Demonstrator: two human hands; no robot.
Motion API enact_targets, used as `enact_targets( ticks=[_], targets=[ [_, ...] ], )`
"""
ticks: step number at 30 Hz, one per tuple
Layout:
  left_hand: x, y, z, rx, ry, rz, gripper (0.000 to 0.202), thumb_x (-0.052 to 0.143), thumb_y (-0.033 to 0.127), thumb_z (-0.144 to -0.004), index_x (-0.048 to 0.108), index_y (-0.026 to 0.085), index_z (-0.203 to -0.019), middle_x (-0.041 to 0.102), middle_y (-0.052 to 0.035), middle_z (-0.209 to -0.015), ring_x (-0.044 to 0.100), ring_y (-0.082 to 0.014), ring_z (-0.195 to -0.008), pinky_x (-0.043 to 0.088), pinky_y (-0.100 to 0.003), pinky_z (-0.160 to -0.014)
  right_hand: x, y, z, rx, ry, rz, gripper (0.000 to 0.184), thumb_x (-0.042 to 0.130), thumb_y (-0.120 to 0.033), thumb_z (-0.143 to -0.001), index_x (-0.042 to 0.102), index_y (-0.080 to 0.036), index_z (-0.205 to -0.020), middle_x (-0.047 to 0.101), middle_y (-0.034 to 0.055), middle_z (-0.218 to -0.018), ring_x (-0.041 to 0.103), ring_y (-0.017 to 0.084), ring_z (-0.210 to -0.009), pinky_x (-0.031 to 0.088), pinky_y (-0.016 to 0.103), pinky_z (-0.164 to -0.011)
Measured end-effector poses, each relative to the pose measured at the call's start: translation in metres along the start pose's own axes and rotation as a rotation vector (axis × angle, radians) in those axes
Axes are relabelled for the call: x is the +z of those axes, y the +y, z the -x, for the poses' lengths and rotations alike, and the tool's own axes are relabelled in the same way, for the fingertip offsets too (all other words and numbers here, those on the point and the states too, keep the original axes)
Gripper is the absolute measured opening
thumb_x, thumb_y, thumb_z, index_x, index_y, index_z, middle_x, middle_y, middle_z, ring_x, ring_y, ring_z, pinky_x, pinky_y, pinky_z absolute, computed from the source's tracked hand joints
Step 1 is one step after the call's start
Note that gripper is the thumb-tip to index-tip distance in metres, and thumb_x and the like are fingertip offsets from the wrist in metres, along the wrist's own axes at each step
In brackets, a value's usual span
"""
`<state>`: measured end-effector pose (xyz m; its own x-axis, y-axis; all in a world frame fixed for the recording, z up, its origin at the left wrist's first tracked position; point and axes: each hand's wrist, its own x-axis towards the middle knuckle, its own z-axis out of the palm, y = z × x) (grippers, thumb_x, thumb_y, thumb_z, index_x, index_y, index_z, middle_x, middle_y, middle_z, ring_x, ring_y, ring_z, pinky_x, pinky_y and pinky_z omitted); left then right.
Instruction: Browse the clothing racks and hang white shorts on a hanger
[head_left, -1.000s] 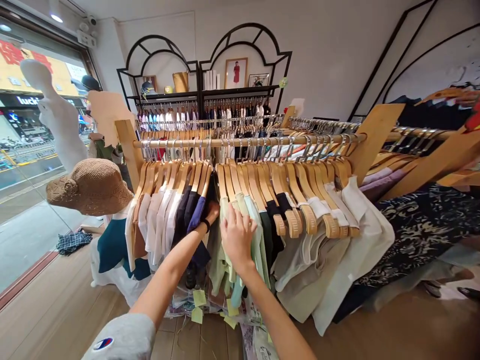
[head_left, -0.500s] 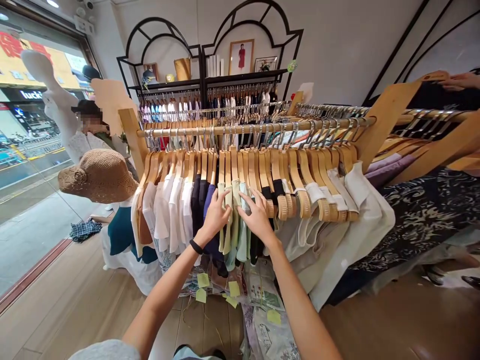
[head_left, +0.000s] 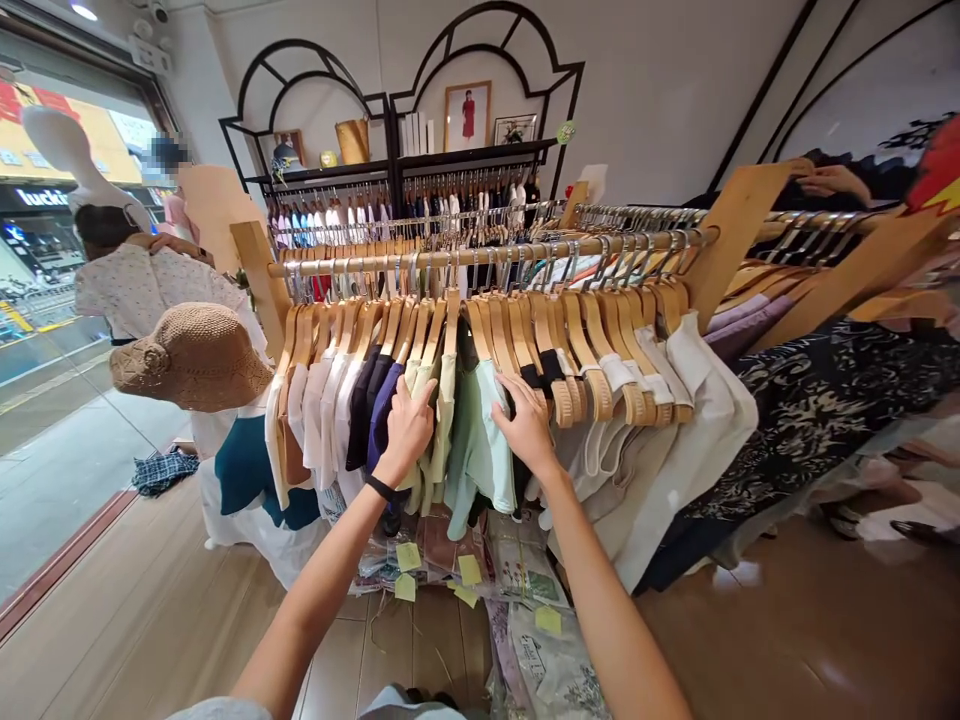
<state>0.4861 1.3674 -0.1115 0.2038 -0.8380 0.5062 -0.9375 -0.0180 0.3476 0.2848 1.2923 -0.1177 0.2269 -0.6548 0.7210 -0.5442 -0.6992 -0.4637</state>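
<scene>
A wooden-framed clothes rack stands before me, with shirts on wooden hangers along its rail. My left hand touches the pale yellow-green shirts, thumb and forefinger apart and the other fingers partly hidden. To its left hangs a dark purple shirt. A mint green shirt faces me more fully, in a gap between my hands. My right hand rests at that shirt's right edge, thumb spread from the fingers. Black and white garments on hangers lie right of it.
At the left, a woven sun hat sits beside the rack. Plastic-wrapped clothes with yellow notes lie below. A white mannequin and another person are near the window. A second rack with a black patterned garment is at the right.
My hands have moved apart, the left one shifting left with yellow-green shirts. The gap between hangers has widened and more of the mint green shirt shows. The view has shifted slightly.
</scene>
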Motion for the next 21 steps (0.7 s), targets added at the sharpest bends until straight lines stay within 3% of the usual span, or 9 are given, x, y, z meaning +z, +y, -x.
enact_targets(
  ticks=[3, 5, 8, 11, 13, 16, 19, 21],
  targets=[
    [-0.008, -0.001, 0.000, -0.048, -0.027, -0.010, 0.041, 0.036, 0.023, -0.097, 0.058, 0.030, -0.131, 0.028, -0.0141, -0.156, 0.055, -0.0307, -0.119, 0.052, -0.044, -0.090, -0.003, 0.000, 0.003, 0.011, 0.019, -0.029, 0.043, 0.048, -0.030, -0.091, 0.059, -0.016, -0.130, 0.059, 0.0122, -0.135, 0.046, 0.025, -0.134, 0.035, 0.047, -0.116],
    [-0.012, 0.005, 0.001, -0.090, -0.008, 0.009, 0.038, 0.037, 0.039, -0.099, 0.064, 0.027, -0.122, 0.031, -0.0148, -0.155, 0.053, -0.0315, -0.122, 0.050, -0.045, -0.095, -0.004, 0.001, 0.008, 0.006, 0.014, -0.053, 0.039, 0.042, -0.032, -0.096, 0.062, -0.016, -0.125, 0.059, 0.0126, -0.134, 0.047, 0.024, -0.134, 0.036, 0.047, -0.115],
    [-0.010, 0.021, 0.002, -0.147, 0.022, 0.012, 0.062, 0.040, 0.068, -0.091, 0.063, 0.020, -0.123, 0.031, -0.0215, -0.154, 0.040, -0.0392, -0.137, 0.043, -0.053, -0.103, 0.000, 0.003, 0.016, -0.041, 0.013, -0.012, 0.038, 0.036, -0.027, -0.098, 0.066, -0.021, -0.122, 0.053, 0.0111, -0.140, 0.039, 0.024, -0.140, 0.034, 0.050, -0.117],
    [0.000, 0.037, 0.004, -0.126, 0.074, -0.017, 0.088, 0.048, 0.078, -0.080, 0.049, 0.014, -0.140, 0.021, -0.0288, -0.157, 0.020, -0.0447, -0.146, 0.033, -0.061, -0.110, 0.010, 0.001, 0.023, -0.108, 0.017, 0.108, 0.034, 0.048, -0.025, -0.094, 0.067, -0.025, -0.121, 0.039, 0.0096, -0.151, 0.026, 0.030, -0.146, 0.030, 0.056, -0.118],
    [0.008, 0.042, 0.003, -0.079, 0.128, -0.032, 0.098, 0.053, 0.076, -0.079, 0.035, 0.011, -0.150, 0.014, -0.0308, -0.159, 0.012, -0.0449, -0.149, 0.031, -0.062, -0.110, 0.015, -0.002, 0.026, -0.112, 0.030, 0.136, 0.035, 0.053, -0.027, -0.092, 0.065, -0.026, -0.125, 0.032, 0.0104, -0.154, 0.024, 0.032, -0.146, 0.031, 0.056, -0.117],
    [0.015, 0.043, -0.003, 0.075, 0.170, -0.073, 0.083, 0.059, 0.052, -0.087, 0.025, 0.019, -0.155, 0.012, -0.0226, -0.162, 0.006, -0.0416, -0.150, 0.027, -0.064, -0.113, 0.017, -0.004, 0.025, -0.058, 0.118, 0.097, 0.038, 0.048, -0.032, -0.096, 0.059, -0.022, -0.131, 0.037, 0.0144, -0.149, 0.037, 0.029, -0.140, 0.038, 0.052, -0.114],
    [0.016, 0.037, -0.009, 0.223, 0.149, -0.121, 0.069, 0.057, 0.026, -0.087, 0.033, 0.033, -0.151, 0.016, -0.0102, -0.164, 0.004, -0.0406, -0.151, 0.019, -0.068, -0.116, 0.014, -0.002, 0.022, -0.016, 0.202, 0.080, 0.036, 0.042, -0.031, -0.099, 0.061, -0.017, -0.126, 0.054, 0.0157, -0.134, 0.050, 0.025, -0.128, 0.042, 0.048, -0.111],
    [0.015, 0.033, -0.011, 0.253, 0.117, -0.144, 0.058, 0.054, 0.022, -0.088, 0.046, 0.031, -0.145, 0.021, -0.0092, -0.163, 0.005, -0.0420, -0.150, 0.018, -0.070, -0.116, 0.013, 0.002, 0.022, 0.012, 0.239, 0.087, 0.036, 0.045, -0.032, -0.097, 0.062, -0.016, -0.125, 0.060, 0.0154, -0.127, 0.054, 0.025, -0.123, 0.044, 0.047, -0.110]
  ],
)
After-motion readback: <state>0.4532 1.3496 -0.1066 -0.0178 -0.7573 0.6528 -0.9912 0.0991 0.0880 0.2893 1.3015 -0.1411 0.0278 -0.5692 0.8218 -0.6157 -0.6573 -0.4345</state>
